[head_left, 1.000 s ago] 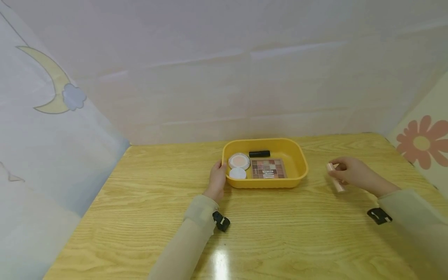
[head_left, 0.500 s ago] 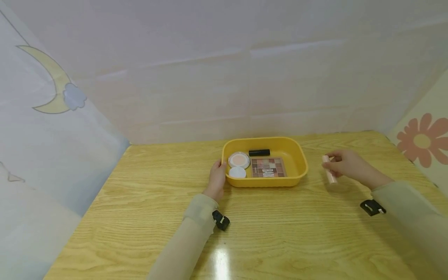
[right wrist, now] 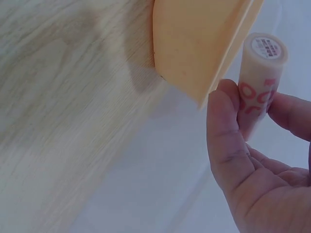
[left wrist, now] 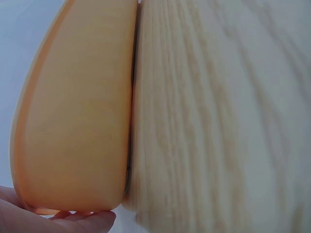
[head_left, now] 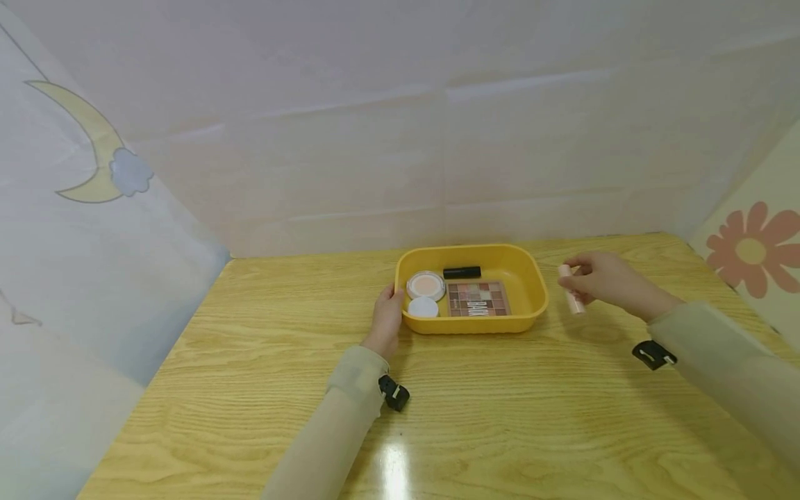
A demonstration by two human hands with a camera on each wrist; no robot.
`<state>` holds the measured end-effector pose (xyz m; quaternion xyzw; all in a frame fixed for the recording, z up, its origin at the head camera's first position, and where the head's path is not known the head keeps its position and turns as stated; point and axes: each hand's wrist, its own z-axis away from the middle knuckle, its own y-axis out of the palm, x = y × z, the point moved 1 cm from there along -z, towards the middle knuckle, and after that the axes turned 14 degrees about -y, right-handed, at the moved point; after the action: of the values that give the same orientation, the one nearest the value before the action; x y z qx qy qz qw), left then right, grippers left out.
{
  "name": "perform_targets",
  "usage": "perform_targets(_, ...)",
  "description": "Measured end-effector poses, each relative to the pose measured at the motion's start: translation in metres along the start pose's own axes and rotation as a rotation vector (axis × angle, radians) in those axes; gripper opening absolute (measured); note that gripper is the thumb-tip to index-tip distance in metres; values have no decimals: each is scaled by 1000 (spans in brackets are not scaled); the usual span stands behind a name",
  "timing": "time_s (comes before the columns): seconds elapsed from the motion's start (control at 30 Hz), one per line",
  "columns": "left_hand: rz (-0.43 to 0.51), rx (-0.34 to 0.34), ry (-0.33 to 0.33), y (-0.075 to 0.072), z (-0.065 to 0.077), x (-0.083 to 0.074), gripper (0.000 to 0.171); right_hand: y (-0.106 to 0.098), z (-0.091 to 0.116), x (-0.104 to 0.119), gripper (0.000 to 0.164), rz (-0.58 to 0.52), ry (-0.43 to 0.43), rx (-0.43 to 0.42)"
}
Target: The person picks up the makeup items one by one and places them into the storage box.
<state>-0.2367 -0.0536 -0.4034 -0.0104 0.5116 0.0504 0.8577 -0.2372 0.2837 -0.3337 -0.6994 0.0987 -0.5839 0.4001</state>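
Note:
With thumb and fingers, my right hand [head_left: 606, 281] pinches a pale pink lipstick tube [head_left: 573, 298]. It is raised above the table, just right of a yellow plastic tray [head_left: 471, 326]. The right wrist view shows red lettering on the tube [right wrist: 262, 73] and a round label on its end. My left hand [head_left: 385, 323] grips the tray's left end, thumb at the rim; in the left wrist view its fingertips lie against the tray wall [left wrist: 80, 116]. Inside the tray lie an eyeshadow palette [head_left: 480, 300], a round compact [head_left: 426, 285], a white round case [head_left: 423, 307] and a black tube [head_left: 462, 273].
The tray stands near the back edge of the wood-grain table [head_left: 500, 417]. Behind it rises a pale cloth backdrop [head_left: 350, 173], with a moon print on the left and a flower print on the right. Inside the tray, bare floor shows at the right end.
My right hand has carried the lipstick tube leftward and slightly up, closer to the tray's right end. The left hand and the tray have stayed in place.

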Motion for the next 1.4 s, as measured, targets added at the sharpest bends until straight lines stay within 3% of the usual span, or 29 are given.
perform_targets(1.4,14,10,-22,-2,-1,1,48,4,-27,22,51,37,-36,5)
